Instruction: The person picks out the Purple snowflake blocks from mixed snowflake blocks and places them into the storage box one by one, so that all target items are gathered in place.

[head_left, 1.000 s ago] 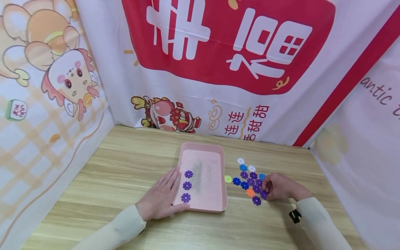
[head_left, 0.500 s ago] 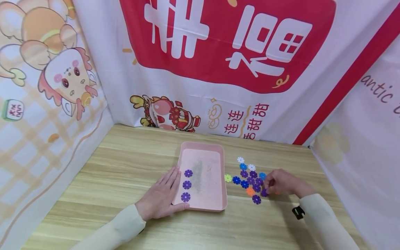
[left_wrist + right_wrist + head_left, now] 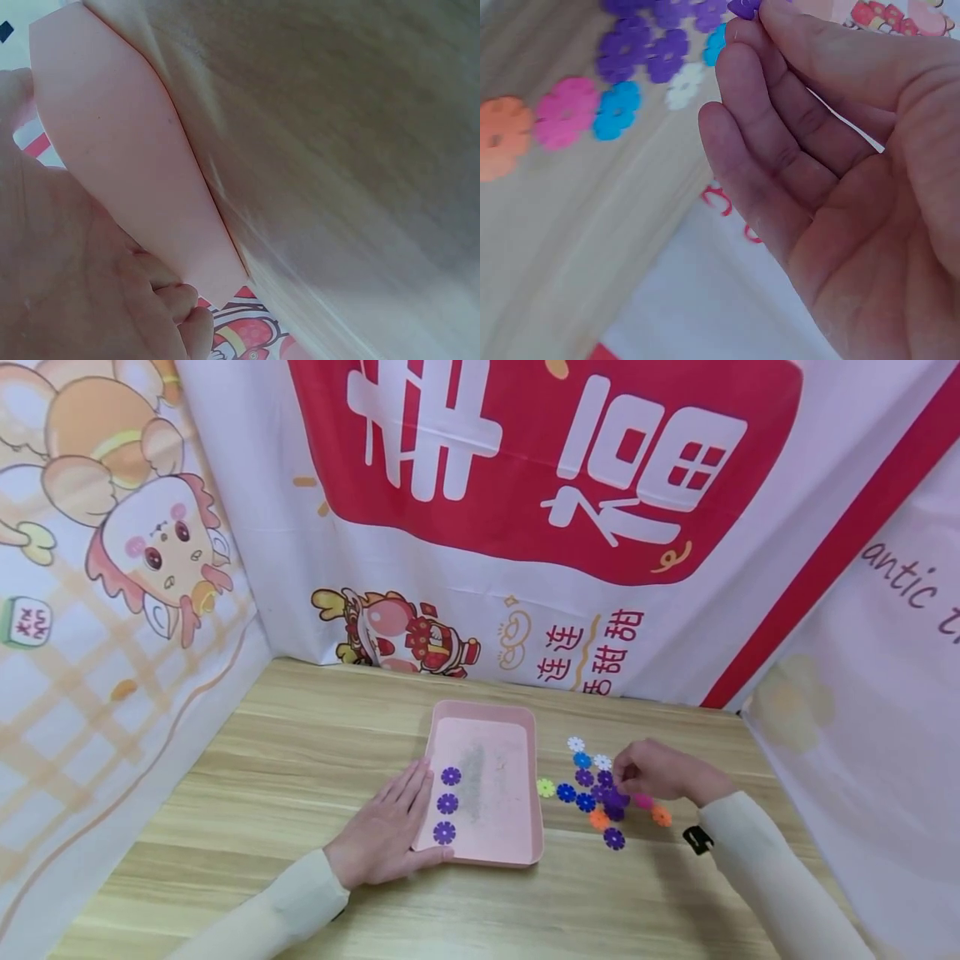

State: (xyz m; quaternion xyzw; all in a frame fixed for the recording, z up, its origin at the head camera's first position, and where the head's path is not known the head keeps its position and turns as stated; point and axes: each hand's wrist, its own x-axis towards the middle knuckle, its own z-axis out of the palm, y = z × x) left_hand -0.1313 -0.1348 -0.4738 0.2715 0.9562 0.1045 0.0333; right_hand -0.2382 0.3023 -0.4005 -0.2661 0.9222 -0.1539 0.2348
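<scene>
My right hand (image 3: 660, 770) pinches a purple flower-shaped plastic disc (image 3: 744, 7) between thumb and fingertips, just over a cluster of similar discs to the right of the tray. In the right wrist view the other fingers are loosely bent. My left hand (image 3: 382, 827) rests along the left side of the pink tray (image 3: 538, 777), with the fingers at its rim and the thumb over the near corner. Inside the tray, a column of purple discs (image 3: 447, 804) lies along the left side. The left wrist view shows the tray's outer wall (image 3: 135, 142) beside my palm.
Around my right hand lie more discs: orange (image 3: 661, 815), pink (image 3: 643, 801), dark blue (image 3: 586, 802), white (image 3: 575, 744) and yellow-green (image 3: 546, 787), the last close to the tray's right wall. The wooden table (image 3: 315, 735) meets printed cloth (image 3: 480, 610) at the back and sides.
My right hand has picked up a purple disc from the cluster's right side and moved it up and left over the others, uncovering pink and orange discs. My left hand stays put.
</scene>
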